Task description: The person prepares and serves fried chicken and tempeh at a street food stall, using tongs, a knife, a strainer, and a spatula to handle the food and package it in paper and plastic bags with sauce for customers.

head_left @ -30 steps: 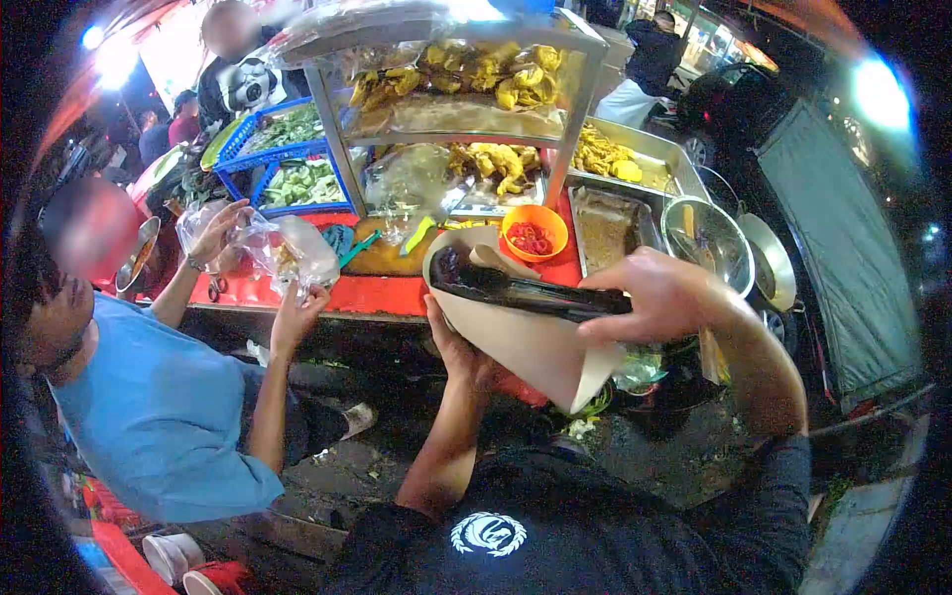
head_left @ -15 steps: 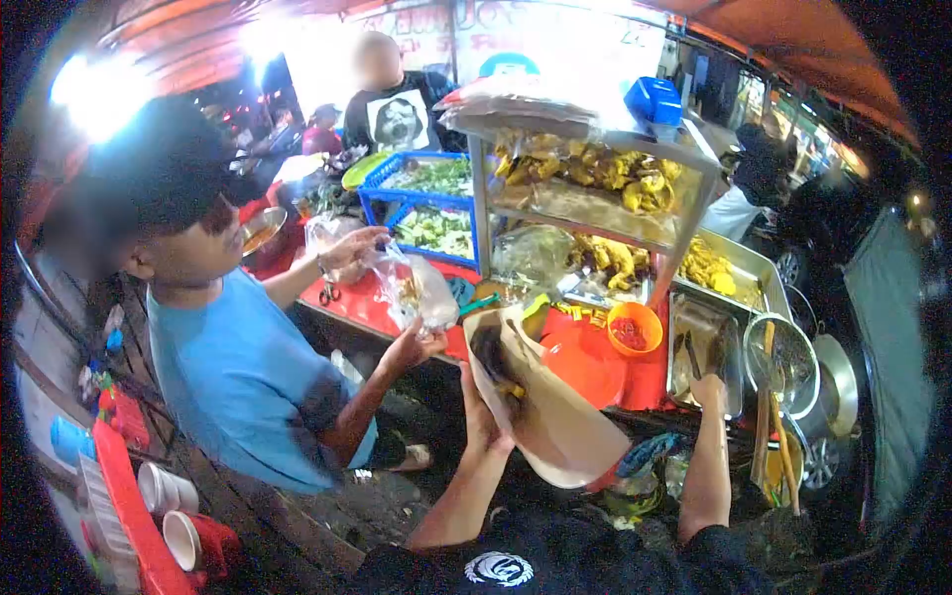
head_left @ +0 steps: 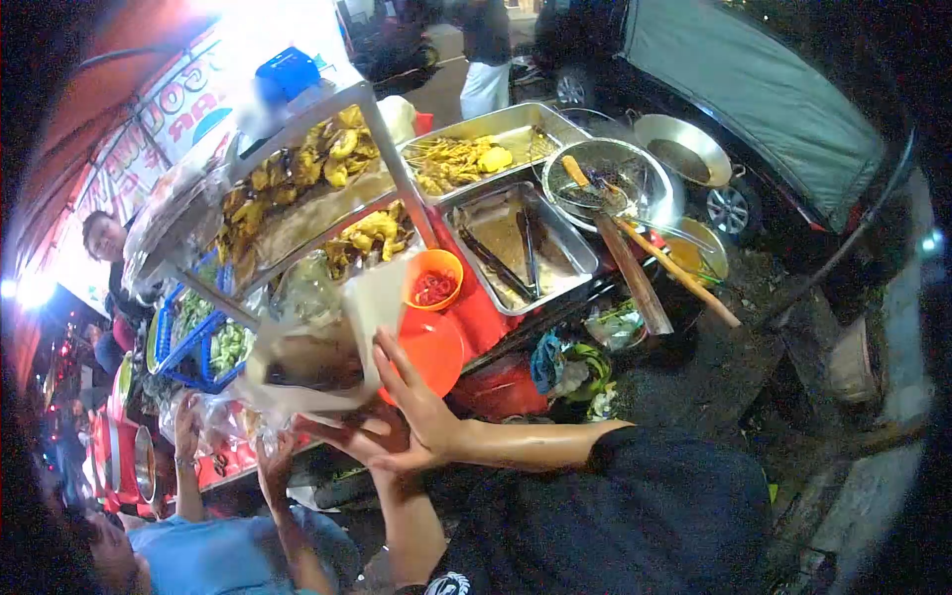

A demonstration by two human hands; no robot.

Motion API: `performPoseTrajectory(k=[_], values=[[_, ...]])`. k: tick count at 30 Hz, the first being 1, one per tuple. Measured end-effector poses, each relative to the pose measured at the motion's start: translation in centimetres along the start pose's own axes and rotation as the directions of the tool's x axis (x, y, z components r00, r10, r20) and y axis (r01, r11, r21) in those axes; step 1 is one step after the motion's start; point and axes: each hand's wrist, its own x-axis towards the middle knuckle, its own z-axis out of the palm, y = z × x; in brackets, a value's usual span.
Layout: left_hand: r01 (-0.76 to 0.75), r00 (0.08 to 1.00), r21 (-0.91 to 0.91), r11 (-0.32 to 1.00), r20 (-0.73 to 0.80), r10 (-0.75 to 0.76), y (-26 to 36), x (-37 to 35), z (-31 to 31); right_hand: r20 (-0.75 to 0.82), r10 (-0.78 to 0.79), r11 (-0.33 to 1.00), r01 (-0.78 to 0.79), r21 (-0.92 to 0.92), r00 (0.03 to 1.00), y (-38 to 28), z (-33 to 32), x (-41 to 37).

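A sheet of brown wrapping paper (head_left: pixel 380 297), bent up at its sides, is in front of me. Dark food inside it is blurred. My left hand (head_left: pixel 365 434) holds the paper from below. Against its right edge, my right hand (head_left: pixel 426 412) has its fingers stretched out and thumb apart. Tongs (head_left: pixel 529 253) lie in a metal tray (head_left: pixel 575 268) beyond my right hand. Just behind the paper are an orange plate (head_left: pixel 436 352) and an orange bowl (head_left: pixel 451 260) of red pieces.
A glass case (head_left: pixel 372 119) holds fried chicken, beside blue baskets (head_left: pixel 203 332) of greens. At right are a strainer (head_left: pixel 645 164), a wok (head_left: pixel 714 159) and long handles (head_left: pixel 684 273) jutting out. A co-worker in a blue shirt (head_left: pixel 223 550) handles a plastic bag (head_left: pixel 223 421) at left.
My right hand has let go of the tongs, now lying in the tray, and moved left to the paper. The paper's sides are bent up. My view has turned right.
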Motion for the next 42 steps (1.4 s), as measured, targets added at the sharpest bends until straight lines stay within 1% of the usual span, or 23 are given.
performPoseTrajectory(k=[8, 10, 13, 15, 17, 19, 20, 21, 22, 24, 25, 27, 28, 29, 30, 31, 32, 33, 34, 35, 36, 38, 42], values=[[0.185, 0.980, 0.271, 0.945, -0.126, -0.156, -1.8, 1.6, -0.1, 0.188, 0.331, 0.746, -0.379, 0.548, 0.925, 3.3, -3.9, 6.9], [0.267, 0.962, 0.540, 0.799, -0.195, -0.190, 0.8, 2.9, -3.4, 0.472, 0.246, 0.775, -0.464, 0.429, 0.847, 6.6, -3.5, 6.4], [0.260, 0.956, 0.488, 0.833, -0.008, -0.294, 3.3, 3.9, -5.4, 0.582, 0.140, 0.683, -0.504, 0.529, 0.801, 9.4, -3.4, 6.9], [0.189, 0.956, 0.383, 0.904, 0.140, -0.259, 2.2, 3.9, -3.1, 0.681, 0.065, 0.702, -0.518, 0.489, 0.730, 10.9, -2.7, 7.4], [0.216, 0.949, 0.501, 0.838, -0.311, -0.059, 1.5, 4.0, -1.5, 0.378, 0.075, 0.878, -0.241, 0.414, 0.923, 11.3, -1.2, 7.9], [0.164, 0.903, 0.470, 0.868, -0.425, 0.060, 0.6, 4.0, -2.6, 0.491, -0.009, 0.907, -0.200, 0.372, 0.871, 12.7, -0.2, 7.6], [0.139, 0.893, 0.689, 0.712, -0.397, 0.210, -0.3, 4.0, -0.9, 0.529, -0.063, 0.924, -0.151, 0.350, 0.846, 12.7, -0.1, 7.9], [-0.043, 0.973, 0.612, 0.790, -0.153, 0.171, -0.2, 3.6, -2.4, 0.554, -0.090, 0.903, -0.167, 0.396, 0.827, 13.2, 0.4, 8.0], [0.048, 0.963, 0.732, 0.680, -0.214, 0.162, 0.3, 3.4, -3.9, 0.601, -0.111, 0.944, -0.105, 0.313, 0.791, 13.4, 0.9, 8.1], [-0.053, 0.895, 0.436, 0.899, -0.379, 0.236, -0.8, 3.7, -3.0, 0.655, -0.155, 0.967, -0.022, 0.253, 0.740, 13.7, 2.3, 7.9], [-0.141, 0.928, 0.362, 0.921, -0.277, 0.251, -0.8, 3.2, -3.7, 0.676, -0.123, 0.978, -0.027, 0.207, 0.726, 13.9, 3.0, 7.6], [-0.064, 0.914, 0.549, 0.833, -0.303, 0.270, -0.7, 2.9, -5.4, 0.706, -0.050, 0.979, -0.106, 0.176, 0.706, 14.0, 3.9, 7.2], [-0.022, 0.896, 0.850, 0.527, -0.216, 0.387, -0.8, 3.1, -4.7, 0.688, -0.016, 0.977, -0.136, 0.165, 0.726, 14.3, 3.9, 7.4], [0.075, 0.875, 0.789, 0.609, -0.345, 0.339, -0.4, 3.5, -4.1, 0.672, 0.016, 0.973, -0.165, 0.158, 0.740, 14.9, 3.8, 7.8], [0.158, 0.842, 0.711, 0.685, -0.459, 0.283, 0.1, 3.8, -3.9, 0.683, 0.187, 0.977, -0.207, -0.053, 0.706, 17.5, 2.9, 7.4], [0.140, 0.846, 0.741, 0.656, -0.434, 0.309, 0.4, 3.7, -4.0, 0.491, 0.219, 0.952, -0.074, -0.299, 0.843, 19.5, 1.8, 8.5], [0.191, 0.858, 0.694, 0.694, -0.461, 0.225, 1.1, 3.3, -4.2, 0.470, 0.420, 0.852, -0.159, -0.499, 0.776, 21.8, 0.9, 10.6], [0.256, 0.875, 0.662, 0.704, -0.469, 0.122, 1.7, 2.6, -5.9, 0.451, 0.507, 0.739, -0.102, -0.666, 0.734, 32.4, -1.1, 6.8], [0.324, 0.881, 0.629, 0.707, -0.473, 0.018, 2.5, 2.1, -7.7, 0.368, 0.576, 0.519, 0.021, -0.854, 0.730, 32.6, -2.2, 7.4], [0.348, 0.875, 0.573, 0.742, -0.482, -0.037, 2.7, 1.9, -7.5, 0.479, 0.399, 0.450, 0.287, -0.845, 0.782, 33.9, -3.6, 6.4], [0.373, 0.871, 0.515, 0.772, -0.481, -0.100, 2.8, 2.0, -7.2, 0.424, 0.649, 0.397, 0.194, -0.897, 0.632, 34.7, -3.7, 6.6], [0.415, 0.864, 0.456, 0.787, -0.469, -0.183, 3.2, 1.9, -8.3, 0.368, 0.705, 0.408, 0.078, -0.909, 0.606, 36.3, -3.6, 6.2], [0.469, 0.814, 0.321, 0.823, -0.518, -0.262, 4.2, 2.7, -9.9, 0.473, 0.569, 0.416, 0.260, -0.871, 0.673, 35.6, -4.8, 6.4]])
